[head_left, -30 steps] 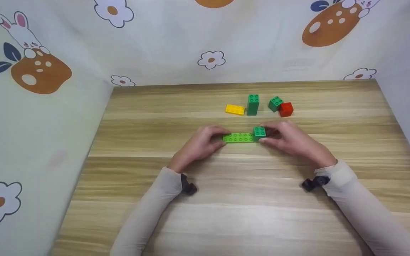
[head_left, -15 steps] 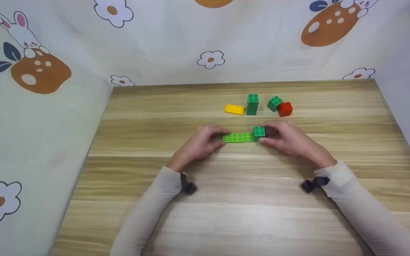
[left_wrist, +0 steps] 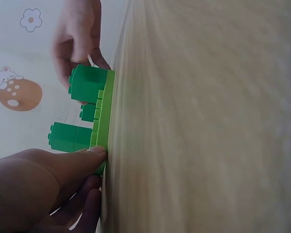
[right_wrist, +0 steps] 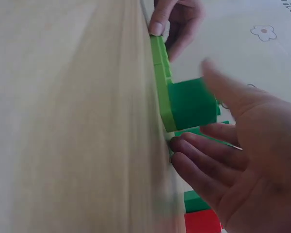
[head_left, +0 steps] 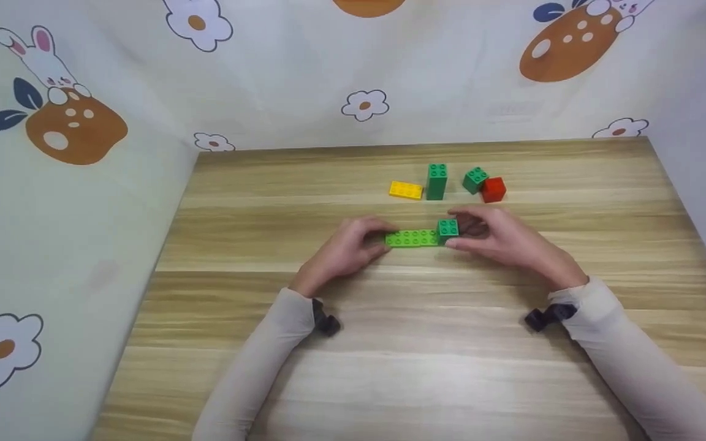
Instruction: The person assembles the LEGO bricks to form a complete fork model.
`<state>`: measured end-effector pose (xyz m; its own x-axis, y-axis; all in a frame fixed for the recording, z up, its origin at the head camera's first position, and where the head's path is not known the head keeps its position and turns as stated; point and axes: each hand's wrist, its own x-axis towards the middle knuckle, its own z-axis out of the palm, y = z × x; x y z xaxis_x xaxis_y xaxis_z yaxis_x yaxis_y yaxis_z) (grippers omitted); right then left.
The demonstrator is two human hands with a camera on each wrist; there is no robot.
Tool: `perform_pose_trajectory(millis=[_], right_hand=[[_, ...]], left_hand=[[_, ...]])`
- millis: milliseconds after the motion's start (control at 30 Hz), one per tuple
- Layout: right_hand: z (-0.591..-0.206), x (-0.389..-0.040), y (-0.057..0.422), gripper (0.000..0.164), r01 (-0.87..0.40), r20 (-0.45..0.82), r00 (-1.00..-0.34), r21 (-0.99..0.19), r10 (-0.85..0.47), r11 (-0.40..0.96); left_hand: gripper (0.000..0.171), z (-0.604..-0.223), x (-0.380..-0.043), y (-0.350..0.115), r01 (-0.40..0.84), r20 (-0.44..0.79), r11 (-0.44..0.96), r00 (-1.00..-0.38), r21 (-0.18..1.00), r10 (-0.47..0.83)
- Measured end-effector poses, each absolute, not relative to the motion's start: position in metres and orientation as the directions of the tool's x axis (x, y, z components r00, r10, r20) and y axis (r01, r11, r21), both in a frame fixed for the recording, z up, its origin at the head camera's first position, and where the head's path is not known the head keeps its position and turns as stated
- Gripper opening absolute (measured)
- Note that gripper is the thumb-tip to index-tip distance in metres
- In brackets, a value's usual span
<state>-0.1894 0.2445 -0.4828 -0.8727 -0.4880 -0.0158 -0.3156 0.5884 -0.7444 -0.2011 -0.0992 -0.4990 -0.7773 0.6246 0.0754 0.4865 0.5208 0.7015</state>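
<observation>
One green block [head_left: 448, 229] seated on right end of light-green strip [head_left: 411, 239], flat along wooden table [head_left: 426, 367]. Framed by thumb and fingers of right hand [head_left: 501, 237], spread apart around block; contact with it, cannot tell. Then strip's opposite end, pinched between thumb and fingers of left hand [head_left: 349, 246]. Beyond strip, left to right: yellow plate [head_left: 406, 190], tall green stack [head_left: 437, 184], small green block [head_left: 475, 180] with red block [head_left: 493, 190] just beside.
</observation>
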Motion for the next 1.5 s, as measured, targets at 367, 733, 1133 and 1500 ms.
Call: perform_pose_trajectory(millis=[367, 733, 1133, 1500], right_hand=[[-0.471, -0.199, 0.264, 0.032, -0.308, 0.192, -0.949, -0.736, -0.251, 0.602], [-0.472, -0.211, 0.287, 0.047, -0.297, 0.252, -0.953, -0.669, -0.168, 0.681], [-0.486, -0.218, 0.299, 0.06, -0.262, 0.144, -0.963, -0.688, -0.227, 0.677], [-0.49, -0.218, 0.303, 0.051, -0.259, 0.163, -0.965, -0.71, -0.204, 0.655]], left_hand=[[0.036, -0.499, -0.201, -0.098, 0.481, 0.078, 0.516, -0.78, 0.709, 0.62], [0.036, -0.499, -0.2, -0.1, 0.497, 0.107, 0.499, -0.776, 0.709, 0.621], [0.035, -0.501, -0.201, -0.1, 0.5, 0.111, 0.501, -0.777, 0.706, 0.62], [0.035, -0.5, -0.199, -0.099, 0.486, 0.095, 0.52, -0.788, 0.703, 0.608]])
